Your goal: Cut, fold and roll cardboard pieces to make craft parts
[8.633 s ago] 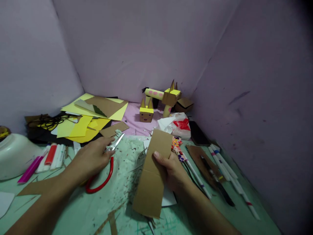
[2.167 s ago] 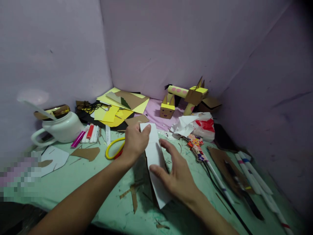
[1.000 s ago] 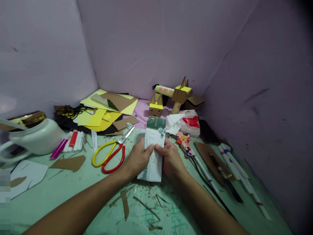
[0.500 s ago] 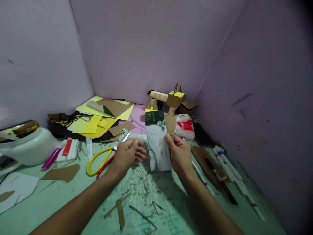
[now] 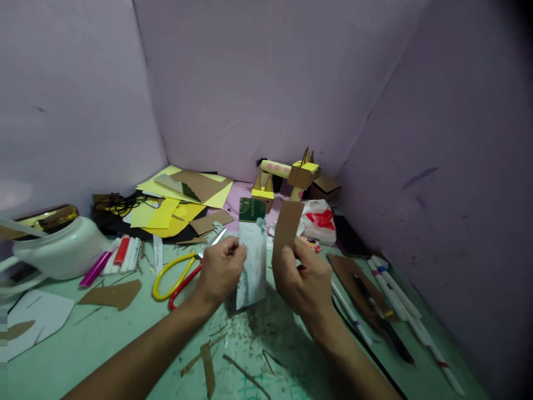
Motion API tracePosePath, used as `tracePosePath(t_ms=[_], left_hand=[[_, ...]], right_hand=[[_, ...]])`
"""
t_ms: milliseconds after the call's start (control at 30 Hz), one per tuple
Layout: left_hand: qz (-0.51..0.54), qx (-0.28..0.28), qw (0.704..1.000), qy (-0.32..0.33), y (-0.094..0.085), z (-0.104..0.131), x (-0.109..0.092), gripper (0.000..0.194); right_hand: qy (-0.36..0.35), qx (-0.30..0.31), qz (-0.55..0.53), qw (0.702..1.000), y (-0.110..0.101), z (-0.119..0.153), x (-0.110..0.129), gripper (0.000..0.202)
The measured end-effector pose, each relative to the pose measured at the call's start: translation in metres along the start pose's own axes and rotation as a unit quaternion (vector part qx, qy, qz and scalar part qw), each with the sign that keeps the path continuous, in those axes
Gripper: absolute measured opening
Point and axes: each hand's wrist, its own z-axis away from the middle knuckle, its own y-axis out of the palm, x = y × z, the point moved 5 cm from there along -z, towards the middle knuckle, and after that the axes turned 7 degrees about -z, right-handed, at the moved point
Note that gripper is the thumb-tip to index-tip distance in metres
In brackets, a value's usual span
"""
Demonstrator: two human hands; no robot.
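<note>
Green-topped card strip (image 5: 254,256) up in front of me now, pale and grey-printed below its dark green band, hanging nearly upright over the tabletop (image 5: 137,350), my left grip (image 5: 220,271) pinching its left edge. Over on the other side my right grip (image 5: 306,275) has the brown cardboard strip (image 5: 287,226), plain and tilted a little, just apart from the card. Small lettering on the card is too blurred to read; its top covers part of the yellow-topped box head (image 5: 262,194), and my left knuckles hide some of the scissors (image 5: 197,256). Far left, the white pot (image 5: 69,250) is cut off by the frame edge, a pale stick (image 5: 23,224) leaning from its mouth, the inside out of sight. Red-marked plastic packet (image 5: 320,220) behind my right grip: contents, I can't tell.
</note>
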Motion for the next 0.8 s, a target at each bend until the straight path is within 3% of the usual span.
tracePosePath(t_ms=[100,167,267,367,467,533,667,800], left_hand=[[0.023,0.054,0.998,0.013,0.012,0.012,-0.01,0.011],[0.054,0.083,0.995,0.01,0.018,0.017,-0.012,0.009],[0.118,0.126,0.985,-0.012,0.022,0.018,-0.009,0.023],[0.17,0.165,0.971,-0.035,0.026,0.018,-0.005,0.032],[0.189,0.177,0.965,-0.046,0.029,0.022,-0.003,0.034],[0.182,0.178,0.966,-0.049,0.03,0.025,-0.002,0.034],[0.139,0.172,0.974,-0.037,0.031,0.027,0.004,0.03],[0.107,0.19,0.975,-0.031,0.032,0.032,0.006,0.028]], right_hand=[[-0.077,0.094,0.09,0.989,0.019,0.014,0.01,0.038],[-0.086,0.131,0.111,0.981,0.025,0.019,0.01,0.045],[-0.052,0.117,0.117,0.985,0.021,0.014,0.005,0.043],[0.064,0.062,0.015,0.996,0.012,0.004,-0.009,0.054],[0.148,0.086,-0.138,0.976,0.02,0.005,-0.02,0.049],[0.164,0.098,-0.161,0.968,0.027,0.01,-0.023,0.04],[0.18,0.058,-0.208,0.96,0.034,0.023,-0.024,0.036],[0.217,0.054,-0.35,0.91,0.032,0.016,-0.025,0.038]])
